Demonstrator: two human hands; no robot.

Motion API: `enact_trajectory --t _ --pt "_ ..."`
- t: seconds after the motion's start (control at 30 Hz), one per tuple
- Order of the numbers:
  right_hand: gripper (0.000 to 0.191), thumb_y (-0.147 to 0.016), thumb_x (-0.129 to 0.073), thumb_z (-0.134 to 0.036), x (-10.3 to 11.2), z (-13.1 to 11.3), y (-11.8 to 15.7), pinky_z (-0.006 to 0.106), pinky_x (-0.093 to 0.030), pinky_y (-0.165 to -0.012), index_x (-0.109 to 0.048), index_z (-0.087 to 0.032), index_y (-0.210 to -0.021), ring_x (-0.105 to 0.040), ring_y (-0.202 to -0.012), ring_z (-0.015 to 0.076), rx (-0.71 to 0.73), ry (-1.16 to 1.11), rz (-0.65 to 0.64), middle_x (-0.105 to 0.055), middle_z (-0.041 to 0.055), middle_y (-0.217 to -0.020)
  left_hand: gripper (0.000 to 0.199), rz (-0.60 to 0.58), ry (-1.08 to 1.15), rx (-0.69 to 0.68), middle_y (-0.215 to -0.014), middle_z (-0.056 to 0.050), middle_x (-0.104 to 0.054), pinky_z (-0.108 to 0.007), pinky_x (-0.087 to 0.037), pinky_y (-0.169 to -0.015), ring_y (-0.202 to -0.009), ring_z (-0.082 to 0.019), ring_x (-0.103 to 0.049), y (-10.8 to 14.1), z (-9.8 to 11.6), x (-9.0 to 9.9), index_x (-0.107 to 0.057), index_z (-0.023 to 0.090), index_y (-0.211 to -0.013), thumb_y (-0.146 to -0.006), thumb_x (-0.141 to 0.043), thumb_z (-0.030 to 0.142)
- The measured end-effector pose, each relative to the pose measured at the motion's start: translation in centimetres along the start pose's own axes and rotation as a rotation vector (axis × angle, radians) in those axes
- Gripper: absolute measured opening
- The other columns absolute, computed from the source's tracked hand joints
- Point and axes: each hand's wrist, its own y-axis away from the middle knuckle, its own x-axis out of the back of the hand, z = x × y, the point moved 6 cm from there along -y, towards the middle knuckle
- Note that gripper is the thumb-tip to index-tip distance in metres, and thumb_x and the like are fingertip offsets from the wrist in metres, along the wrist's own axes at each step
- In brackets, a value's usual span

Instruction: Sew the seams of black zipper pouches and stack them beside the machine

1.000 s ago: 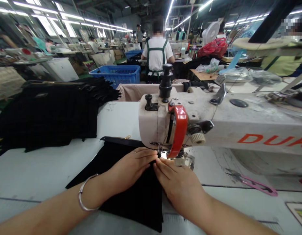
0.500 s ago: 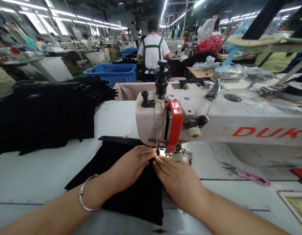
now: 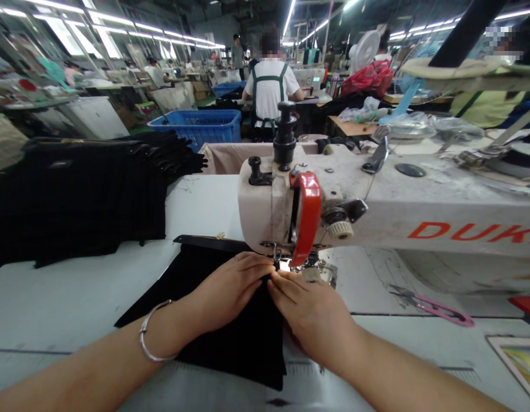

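Note:
A black fabric piece [image 3: 243, 337] with a gold zipper along its far edge lies on the white table under the head of a sewing machine [image 3: 265, 200]. My left hand [image 3: 230, 289] is on the fabric, its fingers together and their tips close to the needle area. From the other side my right hand [image 3: 314, 312] holds the fabric's right edge, thumb hidden, fingertips almost meeting the left ones. Both hands cover the part of the fabric nearest the presser foot. A red guard [image 3: 307, 220] hangs just beyond my fingertips.
A stack of black fabric pieces [image 3: 80, 194] lies at the left. Pink-handled thread snips [image 3: 436, 306] rest on the table at the right. Behind the table stands a blue basket [image 3: 196, 127], and a person in a white shirt [image 3: 269, 86] sits with their back to me.
The near edge of the black fabric has shifted slightly away from me, toward the machine. My hands stay in nearly the same place on it.

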Motion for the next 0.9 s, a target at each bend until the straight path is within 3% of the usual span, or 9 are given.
enact_trajectory --t 0.27,0.43,0.53,0.6,0.63,0.7,0.8,0.9 --pt "0.031 -0.09 -0.053 -0.008 -0.2 0.1 0.0 0.039 -0.057 -0.081 -0.065 -0.006 -0.119 -0.065 -0.106 0.0277 -0.025 -0.007 0.03 -0.068 0.0144 -0.119 0.033 0.005 0.021 0.031 -0.131 -0.01 -0.062 -0.043 -0.044 -0.111 -0.125 -0.02 -0.055 0.0 -0.4 -0.3 -0.057 0.016 -0.129 -0.098 -0.045 0.014" --pt "0.038 -0.088 -0.053 -0.006 -0.1 0.3 -0.3 0.041 -0.056 -0.085 -0.061 -0.005 -0.124 -0.061 -0.114 0.0292 -0.044 -0.025 -0.051 -0.064 0.0163 -0.126 0.034 -0.024 0.016 0.07 -0.137 -0.009 -0.059 -0.045 -0.04 -0.115 -0.13 -0.02 -0.052 -0.3 -0.7 0.0 -0.058 0.018 -0.13 -0.098 -0.045 0.014" --pt "0.05 -0.083 -0.052 -0.004 1.8 0.9 0.8 0.044 -0.047 -0.102 -0.057 -0.012 -0.132 -0.055 -0.124 0.0263 -0.049 -0.132 -0.145 -0.057 0.0106 -0.138 0.048 -0.115 -0.004 0.071 -0.148 -0.012 -0.048 -0.048 -0.039 -0.115 -0.138 -0.025 -0.044 1.2 1.0 0.7 -0.047 0.019 -0.142 -0.097 -0.056 0.032" --pt "0.063 -0.076 -0.052 0.0 3.4 1.6 2.2 0.045 -0.037 -0.112 -0.053 -0.02 -0.136 -0.048 -0.131 0.0227 -0.064 -0.21 -0.198 -0.053 0.0036 -0.143 0.086 -0.172 -0.033 0.041 -0.157 -0.017 -0.033 -0.054 -0.038 -0.114 -0.144 -0.033 -0.034 2.9 3.1 1.0 -0.032 0.017 -0.152 -0.084 -0.07 0.053" --pt "0.069 -0.073 -0.051 0.002 4.0 2.1 3.0 0.045 -0.034 -0.114 -0.052 -0.023 -0.137 -0.045 -0.134 0.022 -0.077 -0.225 -0.222 -0.052 0.0018 -0.145 0.097 -0.189 -0.056 0.026 -0.159 -0.017 -0.027 -0.057 -0.037 -0.113 -0.145 -0.035 -0.03 3.9 4.1 1.0 -0.027 0.017 -0.154 -0.078 -0.074 0.056" --pt "0.073 -0.071 -0.051 0.006 4.5 3.2 4.0 0.046 -0.037 -0.111 -0.051 -0.024 -0.138 -0.044 -0.134 0.0231 -0.102 -0.205 -0.258 -0.052 0.0019 -0.144 0.091 -0.176 -0.096 -0.004 -0.159 -0.014 -0.027 -0.055 -0.039 -0.111 -0.145 -0.035 -0.031 5.5 5.8 0.8 -0.026 0.019 -0.154 -0.081 -0.074 0.043" --pt "0.048 -0.082 -0.058 0.002 3.6 4.9 3.6 0.045 -0.047 -0.098 -0.061 -0.022 -0.123 -0.055 -0.118 0.0263 -0.174 -0.144 -0.223 -0.063 0.0053 -0.125 0.064 -0.067 -0.101 0.0 -0.153 -0.007 -0.041 -0.044 -0.042 -0.112 -0.142 -0.024 -0.039 6.8 6.5 0.2 -0.038 0.022 -0.149 -0.087 -0.051 0.01" --pt "0.014 -0.087 -0.069 -0.014 2.1 6.2 1.4 0.042 -0.051 -0.089 -0.066 -0.015 -0.1 -0.058 -0.101 0.0273 -0.286 -0.095 -0.09 -0.065 0.0094 -0.104 0.061 0.026 -0.06 0.074 -0.146 -0.002 -0.052 -0.038 -0.043 -0.112 -0.138 -0.017 -0.045 7.0 5.5 -0.4 -0.044 0.024 -0.143 -0.086 -0.042 0.004"
